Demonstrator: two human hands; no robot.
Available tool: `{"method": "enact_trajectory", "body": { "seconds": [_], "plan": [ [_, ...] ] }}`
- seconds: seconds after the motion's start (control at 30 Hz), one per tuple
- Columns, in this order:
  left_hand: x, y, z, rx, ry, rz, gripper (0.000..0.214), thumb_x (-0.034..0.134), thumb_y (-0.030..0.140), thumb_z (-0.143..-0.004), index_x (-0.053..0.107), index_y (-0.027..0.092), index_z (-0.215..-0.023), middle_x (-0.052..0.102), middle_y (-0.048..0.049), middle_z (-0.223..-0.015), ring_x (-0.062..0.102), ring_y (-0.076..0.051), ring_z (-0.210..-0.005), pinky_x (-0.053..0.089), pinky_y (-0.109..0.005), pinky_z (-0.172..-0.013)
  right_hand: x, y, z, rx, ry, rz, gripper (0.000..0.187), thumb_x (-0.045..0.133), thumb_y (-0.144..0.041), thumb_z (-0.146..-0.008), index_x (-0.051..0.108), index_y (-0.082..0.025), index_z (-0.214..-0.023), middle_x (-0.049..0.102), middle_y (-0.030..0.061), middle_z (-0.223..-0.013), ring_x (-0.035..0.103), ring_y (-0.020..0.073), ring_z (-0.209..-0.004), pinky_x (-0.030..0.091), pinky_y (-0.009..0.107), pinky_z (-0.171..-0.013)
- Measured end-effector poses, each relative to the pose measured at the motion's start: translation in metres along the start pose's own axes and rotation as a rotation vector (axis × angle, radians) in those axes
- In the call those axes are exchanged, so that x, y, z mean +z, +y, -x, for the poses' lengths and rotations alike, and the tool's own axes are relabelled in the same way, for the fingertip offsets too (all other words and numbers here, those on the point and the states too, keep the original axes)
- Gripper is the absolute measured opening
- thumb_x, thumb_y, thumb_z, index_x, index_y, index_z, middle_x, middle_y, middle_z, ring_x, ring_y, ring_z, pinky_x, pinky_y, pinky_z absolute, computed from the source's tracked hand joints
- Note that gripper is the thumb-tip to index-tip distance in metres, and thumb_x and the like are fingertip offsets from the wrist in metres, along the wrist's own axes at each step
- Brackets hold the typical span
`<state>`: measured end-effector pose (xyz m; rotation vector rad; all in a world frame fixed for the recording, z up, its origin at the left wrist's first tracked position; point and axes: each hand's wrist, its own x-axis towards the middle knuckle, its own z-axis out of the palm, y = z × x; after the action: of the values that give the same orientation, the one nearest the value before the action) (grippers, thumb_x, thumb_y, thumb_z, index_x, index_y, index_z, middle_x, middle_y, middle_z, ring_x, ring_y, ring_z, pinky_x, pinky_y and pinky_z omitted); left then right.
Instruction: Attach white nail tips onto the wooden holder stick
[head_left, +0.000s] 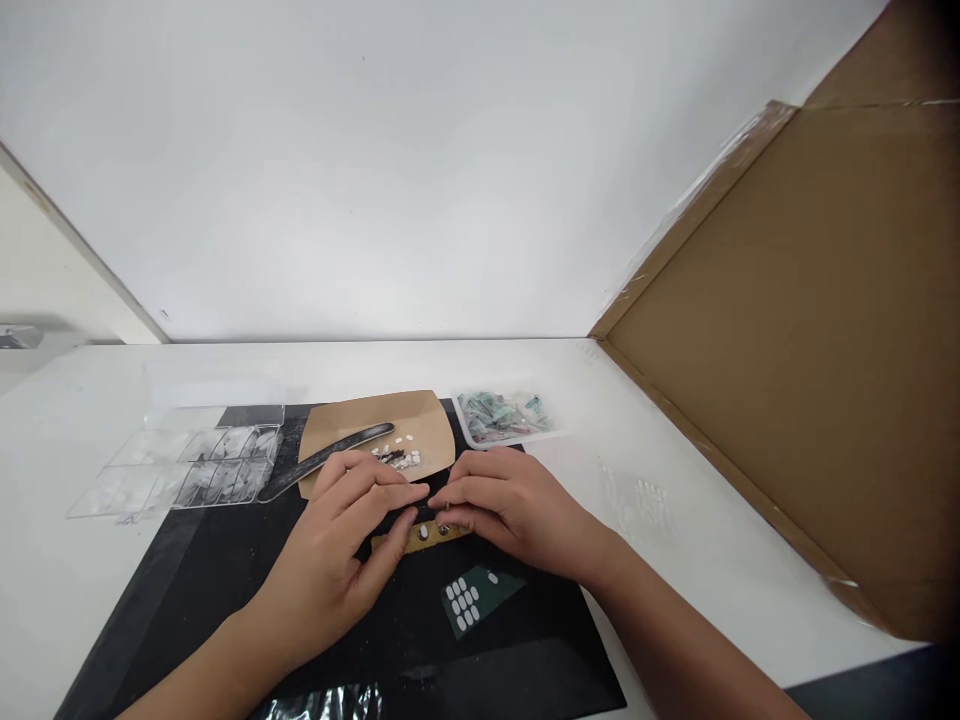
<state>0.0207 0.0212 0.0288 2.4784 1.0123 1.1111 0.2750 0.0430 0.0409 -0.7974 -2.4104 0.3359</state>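
A white worktop fills the middle of the frame, with a black mat lying on its lower centre. At centre left a clear compartment box sits open. Just right of it a tan paper sheet carries a dark nail file and small pale pieces. Right of that stands a tray of greenish bits. A green card with white dots lies at lower centre. Brown cardboard leans at the right.
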Motion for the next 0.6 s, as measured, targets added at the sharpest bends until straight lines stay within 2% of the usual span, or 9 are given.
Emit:
{"method": "enact_trajectory", "body": {
  "seconds": [0.27,0.6],
  "plan": [
    [0.001,0.004,-0.002,-0.007,-0.015,0.090,0.018,0.066,0.015,-0.101,0.073,0.025,-0.114,0.071,-0.0062,-0.107,0.060,-0.024,-0.109,0.052,-0.041,-0.097,0.005,-0.010,0.000,-0.039,0.028,0.110,0.019,0.065,-0.034,-0.107,0.074,-0.020,-0.098,0.071,-0.0011,-0.087,0.064,0.0123,-0.076,0.038,0.030,-0.070],
    [0.003,0.006,-0.003,-0.040,0.031,0.180,0.010,0.072,0.016,-0.099,0.074,0.025,-0.104,0.073,-0.0034,-0.098,0.063,-0.022,-0.100,0.053,-0.039,-0.092,0.010,-0.024,-0.002,-0.057,0.071,0.222,0.025,0.060,-0.027,-0.109,0.069,-0.018,-0.087,0.069,-0.0014,-0.083,0.057,0.0117,-0.070,0.034,0.033,-0.071]
  ]
}}
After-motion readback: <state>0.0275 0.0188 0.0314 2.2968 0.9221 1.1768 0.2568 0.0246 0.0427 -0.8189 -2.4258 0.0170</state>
